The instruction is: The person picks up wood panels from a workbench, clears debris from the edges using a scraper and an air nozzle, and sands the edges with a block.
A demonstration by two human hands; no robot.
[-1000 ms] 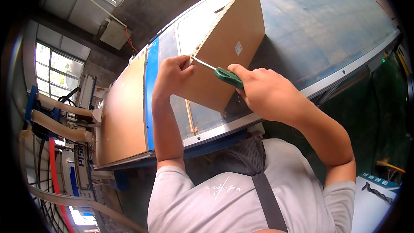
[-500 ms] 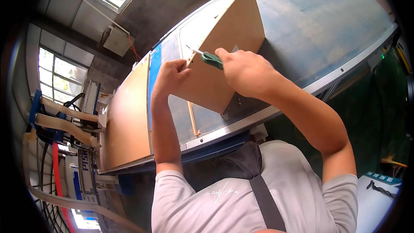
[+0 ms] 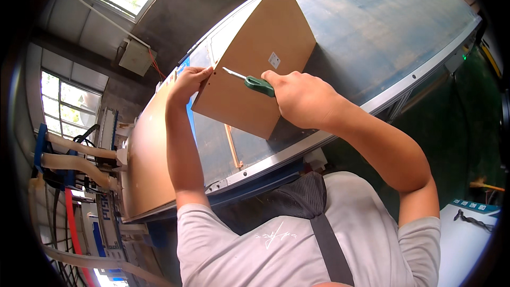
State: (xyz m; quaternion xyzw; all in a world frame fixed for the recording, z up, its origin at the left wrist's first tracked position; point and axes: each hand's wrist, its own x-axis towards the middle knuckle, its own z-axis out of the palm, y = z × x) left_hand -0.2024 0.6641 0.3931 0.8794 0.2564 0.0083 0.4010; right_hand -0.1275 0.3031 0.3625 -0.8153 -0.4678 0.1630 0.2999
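Observation:
A rectangular light-brown wooden panel (image 3: 244, 95) stands tilted on the workbench, with a small white label on its face and small dark holes near its edges. My left hand (image 3: 190, 84) pinches the panel's upper left edge between thumb and fingers. In my right hand (image 3: 305, 98) is a green-handled screwdriver (image 3: 259, 85), wrapped by the fingers. Its thin metal shaft points up and left across the panel's face, near the left hand. Whether the tip touches the wood I cannot tell.
The blue-grey workbench (image 3: 382, 26) has a metal rail along its near edge. A large brown board (image 3: 151, 154) lies at the left, beside a machine with thick hoses (image 3: 79, 162). A thin wooden strip (image 3: 231, 146) rests near the front edge. A white surface (image 3: 467, 244) is at lower right.
The panel has turned, so more of its face and its label show. My left hand has moved left with its edge. The screwdriver has shifted slightly left and down.

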